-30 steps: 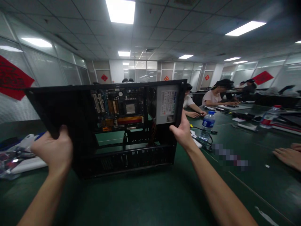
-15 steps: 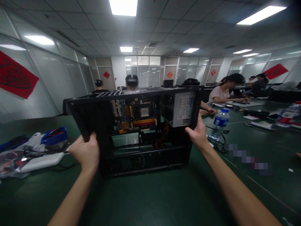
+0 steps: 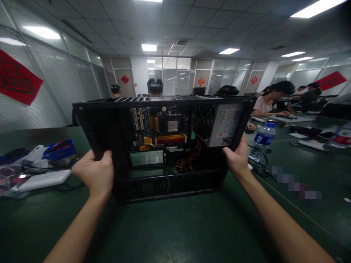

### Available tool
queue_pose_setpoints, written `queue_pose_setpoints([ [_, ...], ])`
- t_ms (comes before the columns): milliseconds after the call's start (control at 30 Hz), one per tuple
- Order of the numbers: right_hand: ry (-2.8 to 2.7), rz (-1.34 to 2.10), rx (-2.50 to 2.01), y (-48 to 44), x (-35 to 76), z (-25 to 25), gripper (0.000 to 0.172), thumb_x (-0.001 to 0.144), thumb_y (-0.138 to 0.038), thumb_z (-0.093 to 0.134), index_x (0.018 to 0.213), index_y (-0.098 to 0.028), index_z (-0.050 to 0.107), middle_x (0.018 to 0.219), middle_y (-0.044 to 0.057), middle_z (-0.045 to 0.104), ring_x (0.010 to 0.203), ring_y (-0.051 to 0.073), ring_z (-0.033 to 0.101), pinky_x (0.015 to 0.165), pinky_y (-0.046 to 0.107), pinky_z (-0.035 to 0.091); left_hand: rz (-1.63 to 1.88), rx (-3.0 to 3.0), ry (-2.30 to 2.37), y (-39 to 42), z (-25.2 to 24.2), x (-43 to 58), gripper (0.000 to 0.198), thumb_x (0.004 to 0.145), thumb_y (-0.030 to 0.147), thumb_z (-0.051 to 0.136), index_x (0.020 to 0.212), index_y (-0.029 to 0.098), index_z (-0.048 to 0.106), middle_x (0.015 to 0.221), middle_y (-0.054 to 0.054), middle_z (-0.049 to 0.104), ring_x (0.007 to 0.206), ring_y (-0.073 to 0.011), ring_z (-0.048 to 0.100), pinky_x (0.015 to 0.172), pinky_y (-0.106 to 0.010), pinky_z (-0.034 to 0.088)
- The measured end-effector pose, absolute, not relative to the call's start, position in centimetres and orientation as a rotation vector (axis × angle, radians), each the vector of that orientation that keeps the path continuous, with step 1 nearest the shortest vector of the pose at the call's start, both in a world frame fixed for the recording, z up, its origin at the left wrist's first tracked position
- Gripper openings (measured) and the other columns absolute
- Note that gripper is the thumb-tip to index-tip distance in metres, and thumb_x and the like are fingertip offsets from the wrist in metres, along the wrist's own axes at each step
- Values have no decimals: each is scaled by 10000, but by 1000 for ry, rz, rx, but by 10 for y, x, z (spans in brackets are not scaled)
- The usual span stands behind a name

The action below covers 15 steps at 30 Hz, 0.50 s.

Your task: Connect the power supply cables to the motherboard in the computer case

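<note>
Between my hands is a black computer case [image 3: 181,180] with its side open towards me. My left hand [image 3: 96,170] grips its left edge, thumb on the inner side. On the opposite edge my right hand [image 3: 238,155] is closed, just below the grey power supply [image 3: 227,126]. Inside, a motherboard [image 3: 178,117] with yellow and orange slots fills the upper middle. Loose coloured wires [image 3: 192,159] hang beneath the power supply. The fingers of both hands are partly hidden behind the case. Whether its bottom touches the table I cannot tell.
The green table [image 3: 170,230] spreads below. A white power strip-like bar [image 3: 45,180], plastic bags and a blue pouch [image 3: 59,151] lie at left. A water bottle [image 3: 263,140] and black cable [image 3: 260,164] are at right. Several people sit beyond, one in a pink top [image 3: 261,106].
The case has turned slightly, its right side now larger and further right in view. Both hands have kept their hold on it. The view has shifted a little.
</note>
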State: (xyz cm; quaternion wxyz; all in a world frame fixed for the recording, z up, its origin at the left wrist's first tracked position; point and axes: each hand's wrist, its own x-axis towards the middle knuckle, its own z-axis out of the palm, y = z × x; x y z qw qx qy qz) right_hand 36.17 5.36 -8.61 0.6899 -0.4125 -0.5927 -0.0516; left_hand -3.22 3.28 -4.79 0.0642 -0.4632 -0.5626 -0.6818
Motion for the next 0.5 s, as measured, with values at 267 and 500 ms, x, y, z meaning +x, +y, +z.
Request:
queue_pose_setpoints([
  [267,-1331,-296,-883,47,353,-81,828,722,-175,599,1512,-236,355,1490,112,430,1405,349,415,1184,578,339,-1969,-1518,-1541,28,-48,-32,170,800,271,651,696,170,562,668,24,463,642,-137,477,580,-303,348],
  [500,-1945,-707,-380,0,287,-45,410,791,-100,572,1175,-237,617,990,66,659,895,220,636,821,368,542,-1474,-1747,-620,19,-40,-30,368,695,156,783,1020,231,629,1111,-74,664,1055,-263,638,929,-439,501],
])
